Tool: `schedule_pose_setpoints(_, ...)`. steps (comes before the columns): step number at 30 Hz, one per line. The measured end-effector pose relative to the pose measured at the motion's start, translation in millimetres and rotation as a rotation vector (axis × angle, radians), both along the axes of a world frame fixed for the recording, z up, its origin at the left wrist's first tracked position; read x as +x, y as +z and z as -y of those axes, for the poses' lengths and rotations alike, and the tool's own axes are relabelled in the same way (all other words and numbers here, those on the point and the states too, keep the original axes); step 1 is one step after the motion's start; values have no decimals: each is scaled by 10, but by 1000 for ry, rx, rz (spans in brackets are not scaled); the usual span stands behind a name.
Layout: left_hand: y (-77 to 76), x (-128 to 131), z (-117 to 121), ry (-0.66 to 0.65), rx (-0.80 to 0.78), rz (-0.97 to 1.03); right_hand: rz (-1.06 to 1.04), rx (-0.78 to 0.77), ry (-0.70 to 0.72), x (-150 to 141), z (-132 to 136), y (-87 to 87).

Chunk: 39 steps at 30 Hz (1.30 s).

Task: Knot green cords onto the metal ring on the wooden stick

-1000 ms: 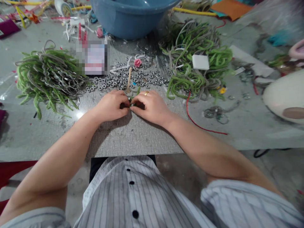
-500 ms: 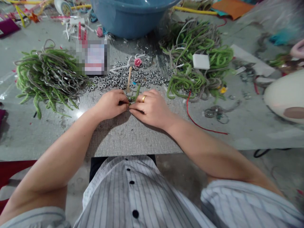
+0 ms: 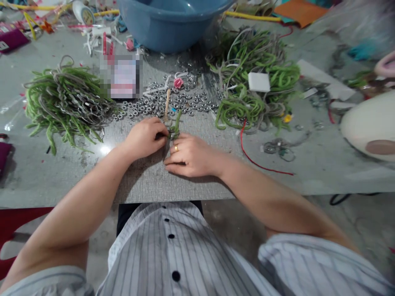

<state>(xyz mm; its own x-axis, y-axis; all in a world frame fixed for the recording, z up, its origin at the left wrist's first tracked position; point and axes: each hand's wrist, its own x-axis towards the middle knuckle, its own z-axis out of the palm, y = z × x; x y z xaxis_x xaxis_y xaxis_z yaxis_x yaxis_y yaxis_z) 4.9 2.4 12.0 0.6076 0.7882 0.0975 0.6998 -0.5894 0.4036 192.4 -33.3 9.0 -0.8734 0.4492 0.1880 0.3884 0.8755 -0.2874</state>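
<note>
My left hand (image 3: 147, 138) rests at the table's middle, thumb and fingertips pinched on a short green cord (image 3: 177, 122) with a small metal piece at its lower end. Closer to the table's edge, my right hand (image 3: 194, 157) wears a ring and has its fingers curled together; whatever is between the fingertips is too small or hidden to make out. A thin wooden stick (image 3: 167, 102) stands just beyond the left fingertips. Behind both hands lie many loose metal nuts (image 3: 151, 102) and a pink ribbon rose (image 3: 178, 83).
A bundle of green and grey cords (image 3: 64, 102) lies left, a looser pile (image 3: 259, 98) right with a white block (image 3: 259, 82) on it. A blue basin (image 3: 175, 28) stands behind. A red string (image 3: 247, 152) and a rounded cream object (image 3: 370, 123) are at right.
My right hand has drawn back toward the table's front edge, away from the left fingertips, leaving the green cord more exposed. My left hand has stayed nearly in place.
</note>
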Motion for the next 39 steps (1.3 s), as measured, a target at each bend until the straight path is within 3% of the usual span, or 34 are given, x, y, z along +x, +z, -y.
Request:
schedule_pose_setpoints(8, -28, 27, 110, 100, 98, -25, -52, -78, 71, -36, 24, -16)
schedule_pose_setpoints(13, 57, 83, 234, 178, 123, -116, -246, -26, -201, 67, -91, -6)
schedule_pose_setpoints(17, 99, 115, 300, 186, 91, -94, -287, 16, -406, 150, -157, 33)
schedule_pose_setpoints(24, -4, 13, 370, 191, 20, -81, -219, -34, -447, 141, -145, 83)
schedule_pose_setpoints(33, -63, 59, 388, 179, -1, -197, -92, -94, -528, 58, -77, -177)
schedule_pose_setpoints(39, -34, 70, 400, 198, -57, -279, 44, -161, -539, 58, -68, -191)
